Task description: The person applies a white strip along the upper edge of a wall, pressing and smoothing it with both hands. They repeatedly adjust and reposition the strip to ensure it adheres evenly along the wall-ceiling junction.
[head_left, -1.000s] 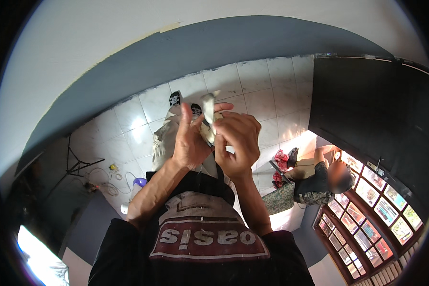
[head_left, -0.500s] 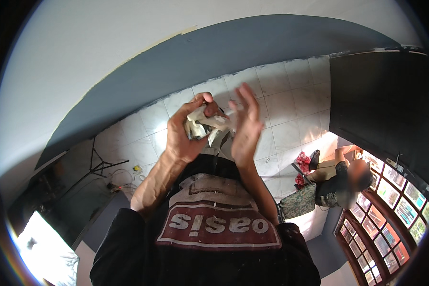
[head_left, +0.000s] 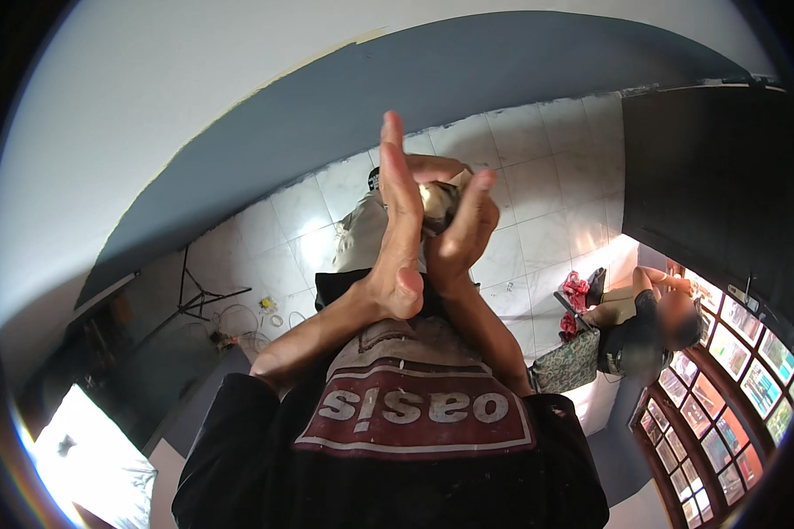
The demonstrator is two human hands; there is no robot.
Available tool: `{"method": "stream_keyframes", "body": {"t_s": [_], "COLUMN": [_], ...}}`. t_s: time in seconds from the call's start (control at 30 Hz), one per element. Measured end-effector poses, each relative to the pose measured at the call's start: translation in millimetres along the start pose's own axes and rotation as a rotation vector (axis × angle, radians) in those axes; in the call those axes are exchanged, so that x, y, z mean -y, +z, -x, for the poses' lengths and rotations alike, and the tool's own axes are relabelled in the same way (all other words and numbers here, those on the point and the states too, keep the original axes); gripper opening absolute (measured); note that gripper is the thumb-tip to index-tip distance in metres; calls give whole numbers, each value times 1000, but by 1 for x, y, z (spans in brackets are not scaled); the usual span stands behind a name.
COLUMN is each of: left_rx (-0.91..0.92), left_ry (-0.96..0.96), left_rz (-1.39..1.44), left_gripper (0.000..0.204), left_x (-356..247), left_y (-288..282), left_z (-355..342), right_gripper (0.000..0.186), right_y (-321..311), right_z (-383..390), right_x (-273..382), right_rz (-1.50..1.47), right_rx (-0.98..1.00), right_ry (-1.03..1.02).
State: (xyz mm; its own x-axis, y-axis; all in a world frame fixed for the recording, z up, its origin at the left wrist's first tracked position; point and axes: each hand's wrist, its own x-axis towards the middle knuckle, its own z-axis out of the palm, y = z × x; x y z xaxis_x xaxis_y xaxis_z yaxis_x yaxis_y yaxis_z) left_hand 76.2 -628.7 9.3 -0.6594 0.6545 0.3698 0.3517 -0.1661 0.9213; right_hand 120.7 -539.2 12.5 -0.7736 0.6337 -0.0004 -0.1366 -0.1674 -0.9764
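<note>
A crumpled cream wad (head_left: 437,203), with dark patches and a look like used masking tape, is between my two hands in front of my body. My right hand (head_left: 460,234) has its fingers curled around the wad from the right, thumb pointing up. On the other side my left hand (head_left: 399,207) is stretched out flat, fingers together and pointing away from me, its palm turned toward the wad. I cannot tell whether that palm presses on it. Parts of the wad are hidden by both hands.
Ahead is a blue-grey wall (head_left: 503,62) with a strip of cream tape (head_left: 362,37) along its upper paint edge. To the left stand a black tripod (head_left: 194,304) and loose cables (head_left: 238,326). A seated person (head_left: 648,326) is at the right, near a dark door (head_left: 706,185) and paned windows (head_left: 723,397).
The wad has passed from my left hand to my right and shifted slightly right. My left hand has let go and straightened flat; my right hand has closed around the wad.
</note>
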Motion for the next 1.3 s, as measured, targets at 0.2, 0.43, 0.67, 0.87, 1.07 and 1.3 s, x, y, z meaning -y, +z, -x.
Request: {"method": "stream_keyframes", "body": {"t_s": [0.2, 0.43, 0.67, 0.87, 1.07, 1.3], "left_rx": [-345, -477, -760, -751, -563, -743], "left_ry": [-510, -662, -693, -608, -271, -139], "left_rz": [648, 783, 582, 404, -10, -23], "left_gripper": [96, 61, 26, 52, 60, 66], "left_x": [-3, 6, -2, 18, 8, 15], "left_y": [1, -11, -28, -60, -55, -85], "left_z": [-9, 3, -10, 17, 28, 24], "right_gripper": [53, 80, 97, 114, 110, 119], "right_y": [-1, 12, 29, 56, 93, 117], "right_z": [-11, -21, -15, -15, -15, -18], "right_x": [5, -22, -32, -26, -37, -36], "right_rz": [65, 935, 788, 332, 79, 168], "right_rx": [112, 277, 216, 459, 401, 601], "right_ry": [-9, -570, -571, -159, 64, -20]}}
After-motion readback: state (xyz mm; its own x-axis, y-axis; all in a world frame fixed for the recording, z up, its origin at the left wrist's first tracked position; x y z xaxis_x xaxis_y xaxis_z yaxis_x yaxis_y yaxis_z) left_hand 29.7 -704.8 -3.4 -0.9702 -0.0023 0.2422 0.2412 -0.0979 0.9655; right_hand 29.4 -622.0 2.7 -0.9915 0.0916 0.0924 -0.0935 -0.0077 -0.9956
